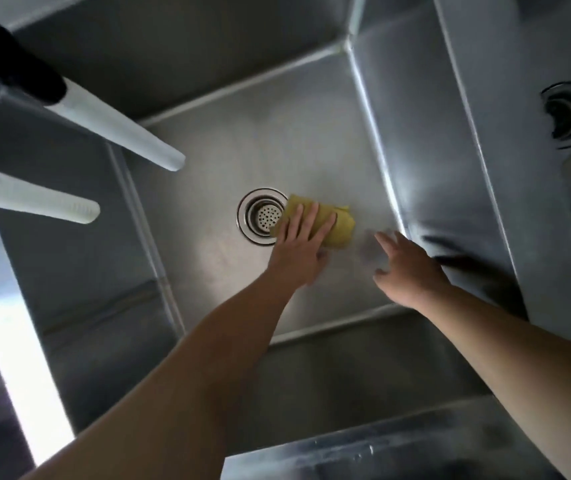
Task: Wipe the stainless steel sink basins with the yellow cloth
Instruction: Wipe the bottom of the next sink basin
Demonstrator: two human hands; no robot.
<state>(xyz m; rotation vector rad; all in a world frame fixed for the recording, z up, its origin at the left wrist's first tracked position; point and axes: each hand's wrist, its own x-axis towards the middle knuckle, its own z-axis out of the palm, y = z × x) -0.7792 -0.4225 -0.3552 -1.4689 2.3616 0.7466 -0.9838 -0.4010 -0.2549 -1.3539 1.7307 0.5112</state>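
I look down into a deep stainless steel sink basin (277,140). A folded yellow cloth (341,226) lies on its floor, right beside the round drain strainer (260,216) and partly over its rim. My left hand (299,249) presses flat on the cloth with its fingers spread over it. To the right of the cloth, my right hand (405,265) hovers near the basin floor close to the right wall, fingers apart and holding nothing.
Two white faucet spouts (121,133) (35,199) reach over the basin from the left, the upper one on a black fitting. A second basin with a dark drain (568,114) lies beyond the dividing wall (457,143) at right. The sink's front rim (381,448) is at the bottom.
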